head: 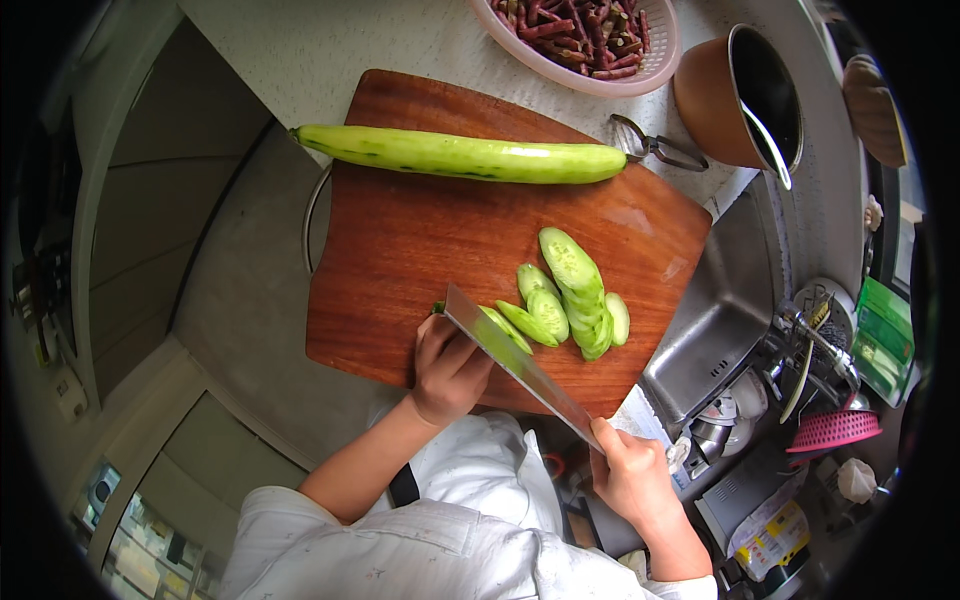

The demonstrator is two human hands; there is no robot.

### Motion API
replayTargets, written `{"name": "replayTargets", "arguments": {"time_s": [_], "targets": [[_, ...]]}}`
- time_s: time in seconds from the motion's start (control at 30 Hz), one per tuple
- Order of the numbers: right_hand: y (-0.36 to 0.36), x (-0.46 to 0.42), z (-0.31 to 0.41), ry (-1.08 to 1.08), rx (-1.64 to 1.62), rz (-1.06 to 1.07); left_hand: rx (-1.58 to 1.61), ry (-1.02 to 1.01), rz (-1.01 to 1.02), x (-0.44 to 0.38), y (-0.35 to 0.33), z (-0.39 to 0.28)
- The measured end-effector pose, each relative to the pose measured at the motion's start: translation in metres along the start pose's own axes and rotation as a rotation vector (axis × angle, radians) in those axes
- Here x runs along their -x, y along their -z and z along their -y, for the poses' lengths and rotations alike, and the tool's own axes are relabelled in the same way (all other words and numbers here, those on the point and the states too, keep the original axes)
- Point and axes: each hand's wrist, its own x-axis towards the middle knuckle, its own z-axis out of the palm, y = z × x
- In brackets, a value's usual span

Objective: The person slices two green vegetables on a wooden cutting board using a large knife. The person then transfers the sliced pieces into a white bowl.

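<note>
My right hand [630, 469] grips a cleaver [517, 364] at its handle end, and the blade slants up to the left over the wooden cutting board [420, 232]. Behind the blade's far end, my left hand [448, 371] has its fingers curled on the end piece of a peeled cucumber [438, 307], mostly hidden by fingers and blade. Oblique cucumber slices [581, 292] overlap in a row just right of the blade, with several more [544, 304] beside them. A long whole peeled cucumber [457, 154] lies across the board's far part.
A peeler [660, 146] lies beyond the board near the whole cucumber's right end. A pink basket [502, 52] holds cut purplish-red bean pods. A brown pot [701, 101] with a white-handled utensil stands at the far right. The steel sink [709, 322] adjoins the board's right side.
</note>
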Motion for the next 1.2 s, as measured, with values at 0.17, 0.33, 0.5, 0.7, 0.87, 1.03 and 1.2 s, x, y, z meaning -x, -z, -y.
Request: {"name": "replayTargets", "arguments": {"time_s": [0.17, 0.33, 0.5, 0.7, 0.87, 1.03, 1.2], "targets": [[-0.014, -0.043, 0.009, 0.061, -0.033, 0.020, -0.032, 0.018, -0.010, 0.007, -0.005, 0.001], [-0.025, -0.065, 0.010, 0.161, -0.021, -0.155, -0.048, 0.009, -0.009, -0.002, -0.004, -0.002], [-0.001, -0.034, 0.007, 0.063, -0.095, -0.125, -0.062, 0.036, -0.025, 0.001, -0.001, 0.000], [0.003, -0.004, 0.005, 0.038, 0.003, -0.036, -0.008, 0.025, -0.025, 0.003, 0.000, 0.003], [0.001, -0.004, 0.003, 0.019, 0.008, 0.007, -0.010, 0.017, -0.009, 0.001, 0.002, 0.002], [-0.010, -0.032, 0.006, 0.054, -0.042, 0.027, -0.043, 0.020, -0.005, 0.006, 0.000, 0.003], [-0.028, -0.073, 0.020, 0.169, -0.025, -0.149, -0.009, 0.024, -0.009, 0.001, -0.002, 0.001]]}}
